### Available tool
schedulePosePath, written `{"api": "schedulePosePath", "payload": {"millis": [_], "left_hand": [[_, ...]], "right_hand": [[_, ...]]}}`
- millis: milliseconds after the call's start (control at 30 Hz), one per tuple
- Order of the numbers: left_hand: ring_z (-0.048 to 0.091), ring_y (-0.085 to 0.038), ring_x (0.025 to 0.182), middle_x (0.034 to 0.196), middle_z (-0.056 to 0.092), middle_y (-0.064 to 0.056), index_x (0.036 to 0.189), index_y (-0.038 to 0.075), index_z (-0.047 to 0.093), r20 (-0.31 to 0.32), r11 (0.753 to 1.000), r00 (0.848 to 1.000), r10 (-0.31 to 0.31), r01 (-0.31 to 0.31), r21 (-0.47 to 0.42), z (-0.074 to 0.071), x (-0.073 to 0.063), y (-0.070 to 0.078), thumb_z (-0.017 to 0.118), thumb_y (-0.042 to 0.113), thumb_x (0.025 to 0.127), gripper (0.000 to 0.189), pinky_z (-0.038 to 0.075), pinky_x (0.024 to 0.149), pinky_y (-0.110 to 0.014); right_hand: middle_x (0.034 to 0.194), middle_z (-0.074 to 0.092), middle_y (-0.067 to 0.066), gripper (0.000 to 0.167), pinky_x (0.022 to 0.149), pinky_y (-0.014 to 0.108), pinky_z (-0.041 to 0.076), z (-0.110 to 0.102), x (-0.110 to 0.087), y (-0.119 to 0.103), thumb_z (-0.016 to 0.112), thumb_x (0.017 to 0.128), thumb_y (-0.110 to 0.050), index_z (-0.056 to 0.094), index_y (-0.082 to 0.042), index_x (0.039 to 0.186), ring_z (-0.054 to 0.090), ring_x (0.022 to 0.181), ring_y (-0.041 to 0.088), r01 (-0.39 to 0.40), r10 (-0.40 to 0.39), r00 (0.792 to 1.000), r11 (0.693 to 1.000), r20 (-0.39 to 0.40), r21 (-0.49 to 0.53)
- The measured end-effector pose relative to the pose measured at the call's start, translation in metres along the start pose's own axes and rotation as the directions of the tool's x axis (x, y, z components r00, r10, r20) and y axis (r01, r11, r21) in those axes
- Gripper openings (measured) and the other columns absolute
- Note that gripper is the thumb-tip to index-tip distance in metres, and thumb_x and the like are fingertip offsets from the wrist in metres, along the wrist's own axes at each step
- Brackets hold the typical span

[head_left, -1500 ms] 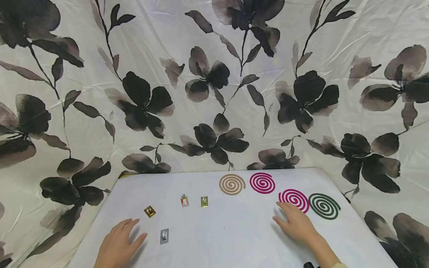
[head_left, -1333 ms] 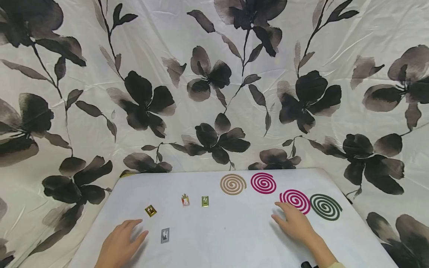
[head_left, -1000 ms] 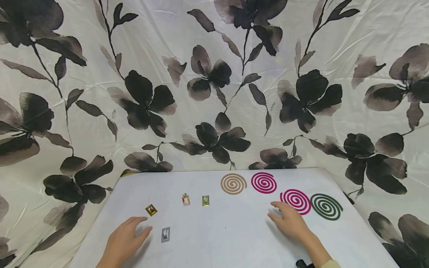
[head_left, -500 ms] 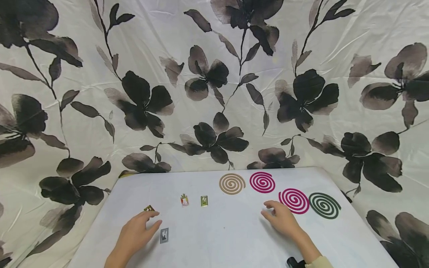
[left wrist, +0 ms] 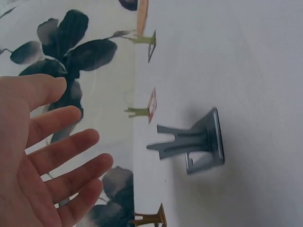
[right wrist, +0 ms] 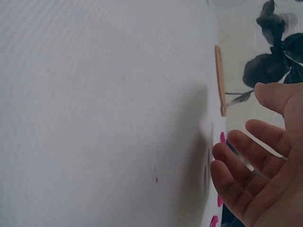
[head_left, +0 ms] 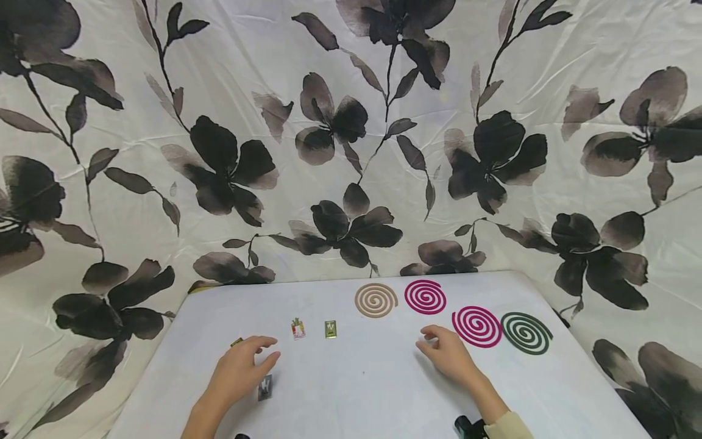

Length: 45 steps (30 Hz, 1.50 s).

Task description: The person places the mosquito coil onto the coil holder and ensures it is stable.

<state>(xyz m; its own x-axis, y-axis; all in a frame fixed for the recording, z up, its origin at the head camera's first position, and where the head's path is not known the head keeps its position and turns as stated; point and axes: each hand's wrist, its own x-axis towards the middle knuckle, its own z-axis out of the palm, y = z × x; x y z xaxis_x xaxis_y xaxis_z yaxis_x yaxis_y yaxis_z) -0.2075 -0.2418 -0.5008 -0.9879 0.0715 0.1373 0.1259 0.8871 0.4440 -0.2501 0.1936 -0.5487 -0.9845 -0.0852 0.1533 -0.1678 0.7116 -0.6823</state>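
My left hand [head_left: 236,372], fingers loosely bent, hovers beside a silver metal mosquito coil stand [left wrist: 208,142] with a forked upright prong. It holds nothing. A gold stand [head_left: 236,342] peeks out behind that hand, mostly hidden in the head view. Farther back stand a red-and-white stand [head_left: 298,329] and a green-gold stand [head_left: 330,329]. My right hand [head_left: 452,356] hangs over the table, left of the nearer pink mosquito coil [head_left: 477,327], its fingers relaxed around nothing. To that coil's right lies a dark green coil [head_left: 526,333].
A tan coil [head_left: 376,300] and another pink coil [head_left: 425,297] lie along the back of the white table [head_left: 351,402]. Behind the table hangs a floral cloth [head_left: 351,152]. A black wrist device [head_left: 468,427] shows by the right sleeve.
My left hand has moved right and forward, now covering most of the gold stand. My right hand has drawn left, away from the nearer pink coil. The coils and stands stay put.
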Motion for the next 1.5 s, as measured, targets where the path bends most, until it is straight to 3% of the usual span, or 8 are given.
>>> {"api": "schedulePosePath", "payload": {"millis": [467,633,800,1033,1267,1500], "left_hand": [[0.064,-0.022,0.099,0.112,0.068,0.001,0.115,0.015,0.070,0.022,0.990,0.997,0.074,-0.071,-0.124,0.008,0.018,0.015,0.068,0.040,0.091,0.035,0.053,0.080,-0.046],[0.064,-0.023,0.100,0.112,0.068,0.002,0.115,0.015,0.070,0.012,0.989,0.998,0.066,-0.064,-0.131,0.008,0.020,0.013,0.067,0.039,0.092,0.034,0.052,0.082,-0.047],[0.063,-0.021,0.100,0.111,0.068,0.001,0.115,0.015,0.070,0.042,0.986,0.997,0.066,-0.059,-0.154,0.015,0.027,0.017,0.067,0.038,0.091,0.033,0.052,0.083,-0.046],[0.063,-0.019,0.097,0.106,0.068,0.002,0.113,0.016,0.071,0.040,0.983,0.995,0.091,-0.084,-0.166,0.024,0.042,0.030,0.069,0.033,0.091,0.028,0.052,0.081,-0.045],[0.063,-0.019,0.096,0.105,0.069,0.003,0.113,0.015,0.071,0.046,0.970,0.989,0.142,-0.130,-0.204,0.042,0.064,0.046,0.069,0.030,0.091,0.027,0.053,0.080,-0.042],[0.063,-0.021,0.096,0.106,0.069,0.001,0.112,0.014,0.071,0.074,0.965,0.988,0.132,-0.111,-0.237,0.055,0.079,0.056,0.069,0.029,0.091,0.026,0.052,0.080,-0.044]], "right_hand": [[0.085,0.064,-0.002,0.032,0.067,0.032,0.050,0.018,0.015,-0.014,0.077,0.084,-0.022,0.067,-0.004,0.107,0.057,0.071,0.010,-0.013,0.016,0.999,0.997,-0.038,0.071],[0.086,0.064,-0.001,0.035,0.068,0.034,0.051,0.028,0.026,-0.024,0.077,0.083,-0.026,0.067,-0.004,0.108,0.059,0.076,0.013,-0.014,0.016,0.999,0.996,-0.027,0.083],[0.084,0.064,0.000,0.033,0.069,0.037,0.051,0.032,0.030,-0.028,0.078,0.082,-0.025,0.067,-0.004,0.105,0.059,0.076,0.016,-0.043,0.046,0.998,0.996,-0.048,0.078],[0.082,0.065,0.000,0.032,0.073,0.041,0.050,0.035,0.034,-0.027,0.078,0.082,-0.025,0.067,-0.003,0.103,0.060,0.077,0.018,-0.040,0.046,0.997,0.994,-0.067,0.100],[0.079,0.063,0.000,0.033,0.064,0.035,0.050,0.041,0.044,-0.021,0.078,0.082,-0.027,0.067,-0.002,0.101,0.058,0.071,0.015,-0.089,0.100,0.989,0.990,-0.113,0.106],[0.076,0.061,-0.002,0.033,0.064,0.036,0.048,0.051,0.054,-0.025,0.079,0.080,-0.029,0.067,-0.005,0.099,0.057,0.068,0.014,-0.147,0.162,0.977,0.982,-0.135,0.115]]}}
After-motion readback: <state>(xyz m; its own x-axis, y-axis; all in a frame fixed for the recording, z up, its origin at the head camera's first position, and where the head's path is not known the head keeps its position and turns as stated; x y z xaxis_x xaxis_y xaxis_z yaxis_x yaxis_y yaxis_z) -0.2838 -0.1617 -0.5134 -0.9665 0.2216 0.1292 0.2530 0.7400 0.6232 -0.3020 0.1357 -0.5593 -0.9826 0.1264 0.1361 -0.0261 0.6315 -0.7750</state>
